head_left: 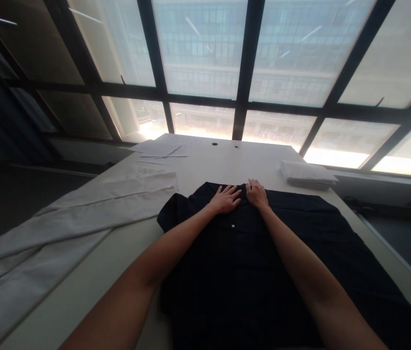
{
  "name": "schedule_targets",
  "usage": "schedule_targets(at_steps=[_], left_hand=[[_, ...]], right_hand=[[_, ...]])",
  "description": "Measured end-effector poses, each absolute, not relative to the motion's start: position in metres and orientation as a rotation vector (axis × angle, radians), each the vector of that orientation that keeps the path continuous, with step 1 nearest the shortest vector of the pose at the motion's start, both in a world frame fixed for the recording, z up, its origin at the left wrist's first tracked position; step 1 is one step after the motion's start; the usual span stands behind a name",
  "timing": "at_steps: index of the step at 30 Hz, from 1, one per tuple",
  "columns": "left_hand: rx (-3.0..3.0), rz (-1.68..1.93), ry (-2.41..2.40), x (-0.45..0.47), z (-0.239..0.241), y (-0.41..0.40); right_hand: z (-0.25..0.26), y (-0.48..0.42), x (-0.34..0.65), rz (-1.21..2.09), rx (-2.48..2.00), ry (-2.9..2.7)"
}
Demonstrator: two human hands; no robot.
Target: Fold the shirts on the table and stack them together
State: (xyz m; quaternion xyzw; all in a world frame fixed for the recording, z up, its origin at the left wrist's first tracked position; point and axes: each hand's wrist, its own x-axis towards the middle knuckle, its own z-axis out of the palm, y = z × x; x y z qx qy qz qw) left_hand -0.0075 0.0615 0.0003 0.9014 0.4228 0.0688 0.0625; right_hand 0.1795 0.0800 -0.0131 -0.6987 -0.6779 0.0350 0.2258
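Dark buttoned garment [238, 272] spread on a white bench [213, 163], reaching from the near edge to mid-bench and toward the right edge. At its far edge, the left hand [226, 198] lies flat, fingers spread, grip wide; the right hand [257, 194] curls there, and whether it pinches cloth cannot be told. The step appears to be smoothing; the next move probably calls for keeping the fabric flat.

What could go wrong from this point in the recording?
The dark garment could crease where its left corner bunches up. If it shifts leftward, it might ruck up the pale cloth lying beside it. The loose papers near the left edge of the table could slip off if nudged.
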Motion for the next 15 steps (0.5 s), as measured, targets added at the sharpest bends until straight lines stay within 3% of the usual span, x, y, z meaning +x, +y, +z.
schedule_targets(at_steps=[8, 15], left_hand=[[2.658, 0.031, 1.123, -0.024, 0.010, 0.049], [2.594, -0.023, 0.924, -0.066, 0.023, -0.011]], right_hand=[[-0.016, 0.079, 0.179, 0.034, -1.896, -1.978], [-0.016, 0.075, 0.176, -0.085, -1.836, -1.876]])
